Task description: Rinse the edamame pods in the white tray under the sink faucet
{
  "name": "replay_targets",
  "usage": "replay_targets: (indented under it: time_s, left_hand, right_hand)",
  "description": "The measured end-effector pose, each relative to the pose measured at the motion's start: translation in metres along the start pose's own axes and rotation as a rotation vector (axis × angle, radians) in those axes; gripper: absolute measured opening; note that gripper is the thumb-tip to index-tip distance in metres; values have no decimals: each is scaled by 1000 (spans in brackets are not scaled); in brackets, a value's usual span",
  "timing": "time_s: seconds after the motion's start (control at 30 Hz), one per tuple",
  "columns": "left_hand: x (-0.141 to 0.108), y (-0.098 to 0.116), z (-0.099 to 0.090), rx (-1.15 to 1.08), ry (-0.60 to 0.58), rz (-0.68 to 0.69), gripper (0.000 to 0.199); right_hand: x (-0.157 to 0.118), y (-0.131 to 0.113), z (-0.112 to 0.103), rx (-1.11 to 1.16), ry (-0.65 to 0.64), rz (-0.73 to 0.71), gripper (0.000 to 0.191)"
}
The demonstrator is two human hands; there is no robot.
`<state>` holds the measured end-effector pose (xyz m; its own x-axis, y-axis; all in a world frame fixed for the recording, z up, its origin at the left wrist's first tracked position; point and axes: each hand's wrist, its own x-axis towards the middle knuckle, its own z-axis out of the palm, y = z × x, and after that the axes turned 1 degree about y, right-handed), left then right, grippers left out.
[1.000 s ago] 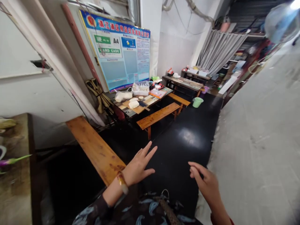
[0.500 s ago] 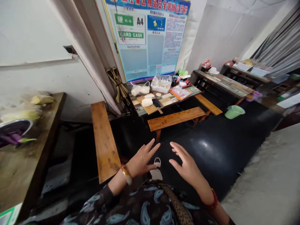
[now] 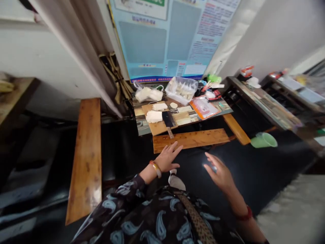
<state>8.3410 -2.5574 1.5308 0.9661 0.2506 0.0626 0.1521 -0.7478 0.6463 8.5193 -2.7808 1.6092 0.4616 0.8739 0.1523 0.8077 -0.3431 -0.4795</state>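
Note:
My left hand point(image 3: 167, 158) hangs in the air with fingers spread, just in front of the wooden bench point(image 3: 193, 139); it holds nothing. To its right my right hand point(image 3: 219, 172) is also raised over the dark floor, fingers apart, with nothing in it. Beyond the bench stands a table with a cutting board point(image 3: 159, 128). White blocks of food point(image 3: 154, 116) lie on the board beside a cleaver point(image 3: 169, 119), whose handle points toward me. Behind are a plastic bag of white food point(image 3: 148, 94), a clear tub point(image 3: 181, 89) and an orange-edged packet point(image 3: 205, 107).
Another bench point(image 3: 86, 152) stands at the left, near a table edge point(image 3: 19, 91). A green bucket point(image 3: 264, 140) is on the floor at the right. More tables point(image 3: 264, 98) line the wall, and a pale ledge point(image 3: 291, 210) is at the lower right.
The table with the board and cleaver looks nearer, and the view has turned down. The left table has mostly left the view. Both hands stay raised and spread, now slightly farther apart.

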Motion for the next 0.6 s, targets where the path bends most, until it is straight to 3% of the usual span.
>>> replay_targets:
  time_s: [0.1,0.27,0.43,0.6]
  left_hand:
    - [10,-34,7,-31,72,-164,98]
    - [28,-72,0,-57,88,-480,95]
    - [36,-104,-19,-34,186,-679,94]
    - [38,-172,-28,-8,200,-749,95]
  right_hand:
    - [91,31,34,48,-92,-133,47]
    - [210,76,128,158,-354,-253,46]
    - [268,119,218,170,-560,-70,52]
    - [289,135,286,104,-530,114,62]
